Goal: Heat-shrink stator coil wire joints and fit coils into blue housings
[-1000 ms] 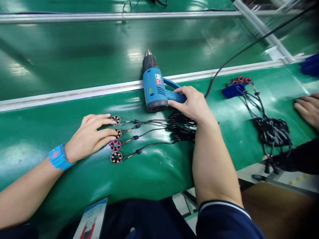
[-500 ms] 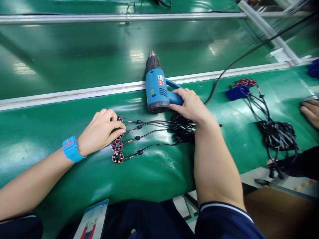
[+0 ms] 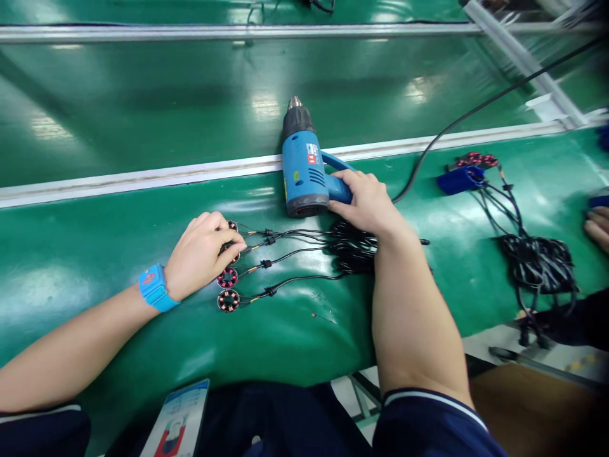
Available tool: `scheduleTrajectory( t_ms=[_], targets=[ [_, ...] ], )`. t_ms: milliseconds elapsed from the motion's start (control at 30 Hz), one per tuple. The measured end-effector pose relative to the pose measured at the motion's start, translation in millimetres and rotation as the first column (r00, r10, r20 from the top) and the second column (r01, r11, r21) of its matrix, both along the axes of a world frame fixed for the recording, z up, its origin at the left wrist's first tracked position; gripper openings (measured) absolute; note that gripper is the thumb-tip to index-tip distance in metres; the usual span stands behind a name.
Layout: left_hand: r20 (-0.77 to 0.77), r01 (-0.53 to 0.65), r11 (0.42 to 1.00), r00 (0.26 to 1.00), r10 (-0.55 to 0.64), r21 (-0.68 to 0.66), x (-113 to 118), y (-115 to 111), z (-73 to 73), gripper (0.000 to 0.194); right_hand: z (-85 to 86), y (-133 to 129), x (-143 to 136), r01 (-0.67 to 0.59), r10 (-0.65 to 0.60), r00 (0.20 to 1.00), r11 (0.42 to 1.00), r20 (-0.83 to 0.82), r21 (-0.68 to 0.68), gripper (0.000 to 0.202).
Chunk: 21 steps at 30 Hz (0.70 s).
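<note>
My right hand (image 3: 368, 200) is wrapped round the handle of a blue heat gun (image 3: 304, 162), whose metal nozzle points away from me over the white edge strip. My left hand (image 3: 202, 244), with a blue wrist strap (image 3: 157, 289), has its curled fingers and thumb on the upper ones of several small round motor stators in a column. Parts of those are covered by the fingers. A stator with red windings (image 3: 227, 277) and one with copper windings (image 3: 228, 301) lie uncovered below. Thin black cables (image 3: 304, 277) lead from them to a coiled cable bundle (image 3: 349, 254) beside my right wrist.
To the right, a blue sleeve-like piece (image 3: 460, 180) lies by more red-wound stators (image 3: 480, 160) and another black cable bundle (image 3: 540, 263). Another person's hand (image 3: 598, 225) is at the far right. The heat gun's cord (image 3: 457, 124) runs off to the upper right.
The whole view has shifted slightly. My left hand stays at the upper stators and my right hand keeps holding the heat gun. The other person's hand has moved a little right.
</note>
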State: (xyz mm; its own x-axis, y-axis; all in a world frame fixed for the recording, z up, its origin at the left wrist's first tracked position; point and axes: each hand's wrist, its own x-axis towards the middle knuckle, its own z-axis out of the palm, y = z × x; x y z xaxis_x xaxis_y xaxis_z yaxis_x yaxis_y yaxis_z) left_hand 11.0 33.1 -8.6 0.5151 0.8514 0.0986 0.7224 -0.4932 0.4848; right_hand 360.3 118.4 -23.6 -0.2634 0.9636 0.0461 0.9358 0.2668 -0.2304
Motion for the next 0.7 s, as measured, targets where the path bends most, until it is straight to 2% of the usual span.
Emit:
scheduleTrajectory(
  t_ms=[133, 267, 367, 433, 500, 567, 633, 700],
  targets=[
    [0.109, -0.061, 0.996, 0.993, 0.054, 0.067, -5.7, 0.6, 10.0, 0.023, -0.1, -0.7, -2.8, 0.014, -0.014, 1.000, 1.000, -0.001, 0.021, 0.051],
    [0.268, -0.295, 0.942, 0.931, 0.246, 0.161, -26.7, 1.3, 25.0, 0.016, 5.3, 1.5, -9.4, -0.033, 0.034, 0.994, 0.999, -0.107, 0.004, 0.061],
    [0.279, -0.408, 0.891, 0.895, 0.347, 0.198, -45.1, 5.2, 21.2, 0.014, 13.7, -0.2, -15.6, -0.081, 0.086, 0.993, 0.995, -0.079, 0.059, 0.055],
    [0.283, -0.450, 0.868, 0.878, 0.386, 0.210, -55.6, 12.7, 11.1, 0.015, 22.0, -7.7, -17.0, -0.032, 0.023, 0.998, 0.984, 0.055, 0.175, 0.044],
    [0.313, -0.498, 0.856, 0.842, 0.439, 0.139, -64.3, 23.5, -0.9, 0.019, 32.1, -22.7, -15.1, 0.031, -0.089, 0.982, 0.947, 0.169, 0.319, 0.033],
    [0.385, -0.542, 0.840, 0.771, 0.507, -0.020, -71.3, 34.9, -11.2, 0.024, 43.1, -45.2, -11.8, 0.065, -0.165, 0.966, 0.898, 0.198, 0.434, 0.032],
    [0.460, -0.554, 0.816, 0.689, 0.560, -0.163, -76.1, 43.6, -18.2, 0.027, 53.6, -74.0, -11.4, 0.099, -0.216, 0.964, 0.834, 0.157, 0.542, 0.038],
    [0.508, -0.558, 0.800, 0.635, 0.583, -0.220, -78.1, 47.9, -21.8, 0.027, 62.7, -107.5, -17.7, 0.133, -0.238, 0.968, 0.753, 0.078, 0.644, 0.035]
  ],
)
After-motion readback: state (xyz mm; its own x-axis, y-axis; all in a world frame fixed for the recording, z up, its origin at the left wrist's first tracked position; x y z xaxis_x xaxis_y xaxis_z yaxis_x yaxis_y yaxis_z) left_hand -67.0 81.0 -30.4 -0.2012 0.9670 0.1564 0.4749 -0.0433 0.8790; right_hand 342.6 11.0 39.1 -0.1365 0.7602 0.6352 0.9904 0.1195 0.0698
